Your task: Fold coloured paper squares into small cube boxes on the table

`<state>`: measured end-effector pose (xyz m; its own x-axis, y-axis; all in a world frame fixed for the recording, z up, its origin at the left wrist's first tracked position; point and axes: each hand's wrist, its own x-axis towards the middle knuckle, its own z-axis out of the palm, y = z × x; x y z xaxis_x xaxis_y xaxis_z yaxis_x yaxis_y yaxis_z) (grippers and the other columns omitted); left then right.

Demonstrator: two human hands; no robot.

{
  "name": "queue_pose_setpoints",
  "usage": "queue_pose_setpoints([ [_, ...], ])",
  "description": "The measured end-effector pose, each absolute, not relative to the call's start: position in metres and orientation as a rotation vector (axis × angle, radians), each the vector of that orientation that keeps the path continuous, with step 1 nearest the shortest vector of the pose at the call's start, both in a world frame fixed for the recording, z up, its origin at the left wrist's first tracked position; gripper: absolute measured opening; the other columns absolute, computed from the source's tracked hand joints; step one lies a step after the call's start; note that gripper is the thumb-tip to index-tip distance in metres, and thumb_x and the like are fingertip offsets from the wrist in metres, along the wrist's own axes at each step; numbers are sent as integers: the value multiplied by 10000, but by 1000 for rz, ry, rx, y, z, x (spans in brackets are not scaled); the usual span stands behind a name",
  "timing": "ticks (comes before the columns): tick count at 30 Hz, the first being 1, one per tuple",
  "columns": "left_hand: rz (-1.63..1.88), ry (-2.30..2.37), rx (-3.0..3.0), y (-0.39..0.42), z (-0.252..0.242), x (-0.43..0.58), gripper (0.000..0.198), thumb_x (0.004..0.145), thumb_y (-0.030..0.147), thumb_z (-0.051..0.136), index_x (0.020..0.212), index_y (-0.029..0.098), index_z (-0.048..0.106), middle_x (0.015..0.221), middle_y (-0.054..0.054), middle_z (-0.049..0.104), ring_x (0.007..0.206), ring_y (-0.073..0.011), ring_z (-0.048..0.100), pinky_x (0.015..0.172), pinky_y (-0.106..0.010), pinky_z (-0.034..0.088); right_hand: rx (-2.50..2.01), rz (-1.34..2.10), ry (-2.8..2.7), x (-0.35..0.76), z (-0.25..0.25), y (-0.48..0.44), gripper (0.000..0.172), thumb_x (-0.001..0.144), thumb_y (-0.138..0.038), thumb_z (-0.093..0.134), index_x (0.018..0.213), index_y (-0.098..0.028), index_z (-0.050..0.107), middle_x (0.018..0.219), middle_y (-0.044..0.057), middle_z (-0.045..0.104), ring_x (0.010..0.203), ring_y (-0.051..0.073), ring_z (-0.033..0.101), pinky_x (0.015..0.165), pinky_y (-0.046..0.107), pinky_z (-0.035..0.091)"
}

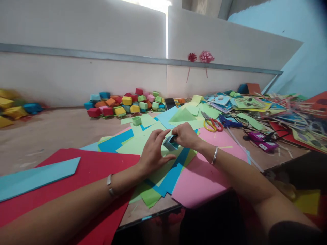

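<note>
A small light-blue folded paper box [171, 143] is between my two hands, above a pile of coloured paper. My right hand [186, 135] is closed on its upper right edge, with the fingertips partly hidden inside it. At the box's left side is my left hand [154, 149], its fingers stretched out and the thumb held apart below. Whether the left fingertips touch the box, I cannot tell. Under the hands lie light-green sheets [135, 144] and blue paper strips [170, 177]. A small green paper box [137, 120] sits just beyond.
Red sheets [102, 163] with a light-blue strip [41, 177] lie left; pink paper [201, 180] lies right. Scissors [211, 123], a blue glue gun [230, 121] and a purple power strip [263, 141] are farther right. Several coloured paper boxes [127, 100] are heaped by the wall.
</note>
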<state>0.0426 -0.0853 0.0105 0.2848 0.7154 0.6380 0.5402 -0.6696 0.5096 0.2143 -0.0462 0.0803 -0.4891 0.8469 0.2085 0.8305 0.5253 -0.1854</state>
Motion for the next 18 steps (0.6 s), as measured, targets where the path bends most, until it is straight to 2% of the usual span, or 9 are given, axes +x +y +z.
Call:
queue_pose_setpoints([
  [5, 1313, 1383, 2770, -90, 11, 45, 860, 698, 476, 844, 1419, 234, 442, 1161, -118, 576, 1055, -311, 562, 922, -477, 506, -1418, 180, -2448, 210, 71, -48, 146, 728, -141, 622, 650, -144, 745, 604, 28, 667, 569, 113, 499, 551, 259, 249],
  [11, 1020, 1444, 2781, -86, 16, 43, 545, 824, 272, 680, 1334, 222, 492, 1117, -106, 625, 999, -286, 584, 844, -434, 517, -1354, 449, -2433, 209, 54, -40, 112, 717, -179, 640, 633, -144, 704, 568, -7, 605, 578, 112, 496, 554, 244, 274],
  [15, 1134, 1513, 2650, -75, 17, 37, 507, 816, 209, 630, 1309, 199, 513, 1150, -119, 645, 1063, -294, 593, 902, -439, 501, -1215, 625, -2280, 215, 53, -28, 291, 872, -362, 566, 764, -146, 728, 657, -3, 645, 621, 121, 530, 588, 240, 340],
  [18, 1279, 1612, 2465, -60, 26, 29, 454, 803, 211, 653, 1246, 192, 554, 1137, -119, 669, 1092, -301, 600, 953, -461, 482, -1265, 431, -2217, 218, 55, -22, 333, 954, -367, 491, 894, -153, 739, 806, 40, 706, 745, 152, 601, 666, 251, 391],
])
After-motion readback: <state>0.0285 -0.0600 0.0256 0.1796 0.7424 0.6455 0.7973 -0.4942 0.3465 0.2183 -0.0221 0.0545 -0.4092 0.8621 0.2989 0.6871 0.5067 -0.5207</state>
